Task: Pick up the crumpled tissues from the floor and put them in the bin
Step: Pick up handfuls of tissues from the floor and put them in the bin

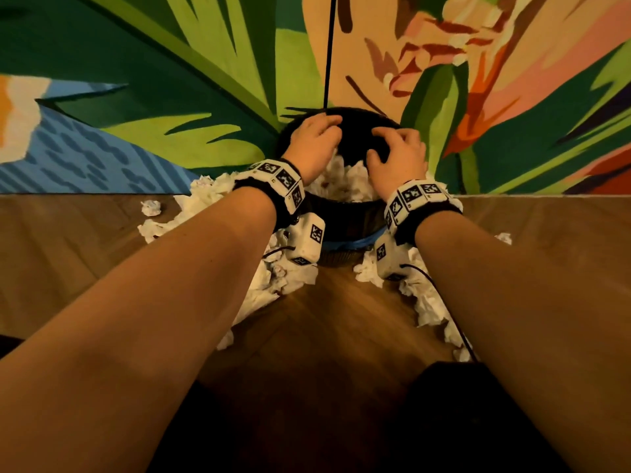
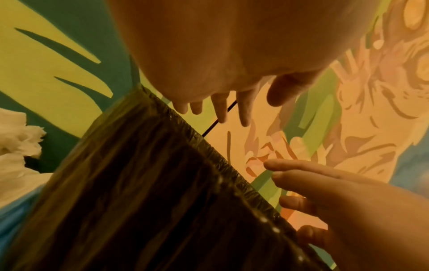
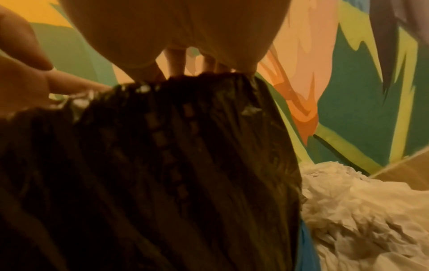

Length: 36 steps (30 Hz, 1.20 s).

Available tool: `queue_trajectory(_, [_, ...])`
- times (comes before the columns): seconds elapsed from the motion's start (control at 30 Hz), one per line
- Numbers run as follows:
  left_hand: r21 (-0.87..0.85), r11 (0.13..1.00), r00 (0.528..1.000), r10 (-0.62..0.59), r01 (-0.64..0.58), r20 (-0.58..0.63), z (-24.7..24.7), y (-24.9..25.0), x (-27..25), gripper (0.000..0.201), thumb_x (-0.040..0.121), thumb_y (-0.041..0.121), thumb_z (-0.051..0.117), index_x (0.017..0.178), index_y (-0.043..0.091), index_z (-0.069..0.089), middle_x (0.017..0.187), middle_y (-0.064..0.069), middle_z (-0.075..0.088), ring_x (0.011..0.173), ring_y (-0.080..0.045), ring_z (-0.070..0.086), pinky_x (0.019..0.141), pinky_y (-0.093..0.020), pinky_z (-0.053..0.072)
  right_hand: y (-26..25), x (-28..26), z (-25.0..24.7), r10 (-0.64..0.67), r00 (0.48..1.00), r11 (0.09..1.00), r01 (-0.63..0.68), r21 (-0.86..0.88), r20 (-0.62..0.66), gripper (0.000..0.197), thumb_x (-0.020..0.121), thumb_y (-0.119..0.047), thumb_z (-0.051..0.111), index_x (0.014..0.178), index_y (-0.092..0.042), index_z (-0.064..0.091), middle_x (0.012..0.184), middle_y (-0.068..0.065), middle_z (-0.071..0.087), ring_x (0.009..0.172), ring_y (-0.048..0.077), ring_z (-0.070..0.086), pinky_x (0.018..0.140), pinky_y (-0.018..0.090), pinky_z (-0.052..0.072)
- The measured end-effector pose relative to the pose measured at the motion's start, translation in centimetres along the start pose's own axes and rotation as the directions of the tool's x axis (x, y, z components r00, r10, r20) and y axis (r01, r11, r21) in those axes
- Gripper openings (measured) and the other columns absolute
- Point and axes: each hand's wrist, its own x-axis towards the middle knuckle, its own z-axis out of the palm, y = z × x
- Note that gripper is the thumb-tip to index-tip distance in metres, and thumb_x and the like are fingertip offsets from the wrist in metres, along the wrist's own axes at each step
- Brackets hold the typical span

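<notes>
While both forearms reach out over the wooden floor (image 1: 324, 322), the left hand (image 1: 312, 139) and the right hand (image 1: 397, 155) hover side by side above the mouth of the bin (image 1: 345, 220), palms down. The fingers of each hand are spread and loosely bent, and neither hand holds anything. In the left wrist view the fingertips (image 2: 223, 117) hang free of the black bin liner (image 2: 162, 183), with the other hand's fingers just across from them. Under the two palms, white tissues (image 1: 345, 180) already fill the bin close to its rim. More crumpled tissues (image 1: 273, 281) lie on the floor below the left wrist and out to its left side, touching the bin's base. Another heap of tissues (image 1: 423, 298) lies below the right wrist, and the right wrist view shows it pressed against the liner. One small tissue ball (image 1: 151, 207) sits apart, well to the left of the left hand. Beyond the fingers stands a painted wall (image 1: 205, 80) with a thin black cord (image 1: 329, 52) running down it.
</notes>
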Motion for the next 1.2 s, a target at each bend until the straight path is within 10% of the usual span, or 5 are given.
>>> queue_trajectory(0.17, [-0.072,0.993,0.985,0.082,-0.094,-0.153,-2.1,-1.0,-1.5,0.031,0.093,0.012,0.043,0.106,0.021,0.069,0.094,0.009,0.064,0.07,0.0,0.054,0.064,-0.017,0.043,-1.6,0.3,-0.1,-0.036,0.999,0.992,0.04,0.123,-0.033,0.031,0.09,-0.021,0.052,0.119,-0.024,0.06,0.127,0.007,0.043,0.122,0.027,0.042,0.106,0.038,0.036])
queue_trajectory(0.37, [-0.076,0.978,0.901,0.148,-0.195,-0.408,-7.3,-2.9,-3.9,0.025,0.09,0.011,0.044,0.088,0.017,0.069,0.078,0.001,0.062,0.058,0.002,0.046,0.055,-0.013,0.037,-5.9,-1.2,1.5,-0.264,0.964,0.911,0.264,0.317,-0.045,0.021,0.086,-0.012,0.052,0.1,-0.023,0.063,0.106,-0.003,0.047,0.067,-0.001,0.049,0.074,0.004,0.037])
queue_trajectory(0.67, [0.032,0.995,0.922,-0.077,0.096,-0.379,-11.0,-10.1,-10.0,0.023,0.095,0.012,0.044,0.088,0.014,0.066,0.076,-0.006,0.066,0.059,-0.011,0.056,0.057,-0.024,0.045,-11.3,-6.0,5.7,-0.472,0.856,0.847,0.374,0.377,0.212,0.014,0.086,-0.014,0.055,0.087,-0.02,0.068,0.059,-0.012,0.053,0.055,-0.001,0.05,0.055,0.01,0.034])
queue_trajectory(0.93, [0.292,0.914,0.954,-0.236,0.283,-0.186,-10.1,-15.7,-13.7,0.02,0.094,0.023,0.05,0.1,0.016,0.068,0.083,-0.011,0.071,0.076,-0.028,0.064,0.068,-0.033,0.051,-9.5,-9.1,12.7,-0.45,0.7,0.879,0.458,0.135,0.554,0.017,0.092,-0.016,0.051,0.102,-0.021,0.064,0.107,0.003,0.056,0.098,0.021,0.056,0.089,0.036,0.047])
queue_trajectory(1.2, [0.546,0.772,0.9,-0.43,0.326,0.07,-8.2,-20.9,-15.9,0.022,0.093,0.031,0.052,0.099,0.022,0.071,0.094,-0.007,0.071,0.08,-0.025,0.065,0.07,-0.028,0.052,-3.6,-14.1,18.8,-0.142,0.521,0.907,0.409,-0.101,0.842,0.021,0.092,-0.02,0.055,0.104,-0.022,0.072,0.12,0.01,0.053,0.112,0.027,0.053,0.095,0.031,0.044])
